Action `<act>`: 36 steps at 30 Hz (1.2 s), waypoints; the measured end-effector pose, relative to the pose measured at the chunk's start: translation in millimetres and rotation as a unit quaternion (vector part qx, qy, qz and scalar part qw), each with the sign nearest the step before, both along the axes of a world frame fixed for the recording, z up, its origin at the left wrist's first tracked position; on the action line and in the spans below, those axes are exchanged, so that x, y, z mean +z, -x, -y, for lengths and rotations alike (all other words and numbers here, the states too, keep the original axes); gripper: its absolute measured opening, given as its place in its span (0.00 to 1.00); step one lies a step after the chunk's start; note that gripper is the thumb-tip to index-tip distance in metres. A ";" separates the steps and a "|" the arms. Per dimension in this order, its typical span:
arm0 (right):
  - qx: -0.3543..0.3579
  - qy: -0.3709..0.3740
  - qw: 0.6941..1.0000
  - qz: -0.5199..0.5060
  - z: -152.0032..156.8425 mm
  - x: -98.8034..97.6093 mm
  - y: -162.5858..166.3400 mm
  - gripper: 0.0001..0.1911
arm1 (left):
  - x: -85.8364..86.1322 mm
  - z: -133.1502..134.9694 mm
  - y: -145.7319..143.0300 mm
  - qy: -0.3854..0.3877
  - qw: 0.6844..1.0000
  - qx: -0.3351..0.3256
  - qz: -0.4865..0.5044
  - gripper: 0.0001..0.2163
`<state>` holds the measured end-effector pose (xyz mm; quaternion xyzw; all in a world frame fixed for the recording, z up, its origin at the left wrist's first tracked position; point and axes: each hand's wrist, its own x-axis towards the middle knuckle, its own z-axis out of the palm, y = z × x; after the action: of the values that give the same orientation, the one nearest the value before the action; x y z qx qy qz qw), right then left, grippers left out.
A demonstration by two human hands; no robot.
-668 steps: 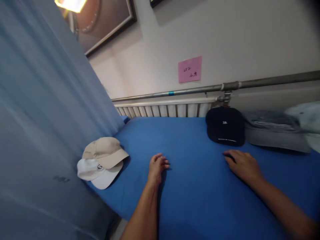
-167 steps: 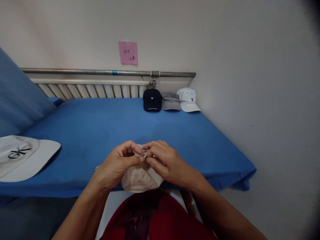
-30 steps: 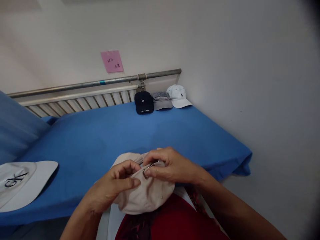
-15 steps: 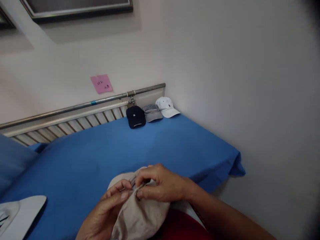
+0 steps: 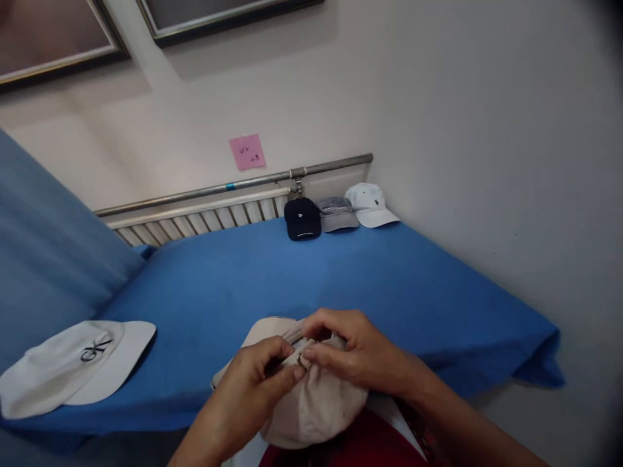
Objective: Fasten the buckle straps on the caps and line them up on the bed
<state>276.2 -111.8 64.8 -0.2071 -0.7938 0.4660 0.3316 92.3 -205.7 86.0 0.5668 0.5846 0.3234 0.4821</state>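
You have a beige cloth baseball cap (image 5: 316, 415) between your hands, over the middle of the near edge of the table covered in blue cloth (image 5: 233, 279). Its curved brim points away to the left, and its rounded crown bulges back toward your red clothing (image 5: 372, 441). Your left hand (image 5: 253, 383) pinches the cap's rear band, thumb and forefinger nearly together. Your right hand (image 5: 355, 347) grips the band just beside a small metal buckle (image 5: 302, 363), thumb on the outside, fingers curled over the rim. What lies in the crown's hollow is hidden from you.

At the left end of the near edge lies a white cap with a dark monogram (image 5: 53, 373), its brim pointing right. Along the far edge, toward the far right corner, three caps sit side by side, crowns up: a black cap with small white lettering (image 5: 302, 220), a grey cap with a paler brim (image 5: 339, 217) and a whitish cap with a small dark emblem (image 5: 370, 205).
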 end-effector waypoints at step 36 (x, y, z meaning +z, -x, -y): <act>0.117 0.414 0.878 -0.210 -19.7 -48.0 22.6 0.18 | 32.4 -10.6 47.9 -0.114 0.847 0.114 0.507 0.06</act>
<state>253.6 -92.1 16.9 -0.1286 -0.4586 0.8201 0.3172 44.4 -195.0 118.5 0.3039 0.2782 0.6828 0.6034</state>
